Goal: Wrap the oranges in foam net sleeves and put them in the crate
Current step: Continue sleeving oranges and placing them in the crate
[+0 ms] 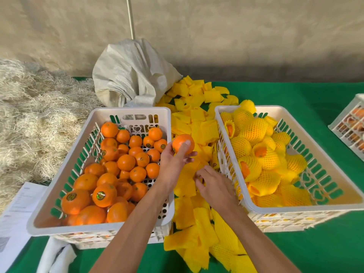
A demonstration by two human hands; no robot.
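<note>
- One bare orange [182, 143] is gripped in the left hand [173, 164], fingers curled round it, above the gap between two white crates.
- The right hand [213, 186] is down on the loose yellow foam net sleeves [199, 223], fingers bent into the pile; what it holds, I cannot tell.
- The left crate [65, 168] holds some thirty unwrapped oranges [126, 162].
- The right crate [334, 174] holds wrapped oranges [254, 129], too overlapped to count.
- On the green bench [295, 253]: a white sack [132, 75], straw [35, 115], papers [17, 209], a third crate [352, 125] at the right edge.
</note>
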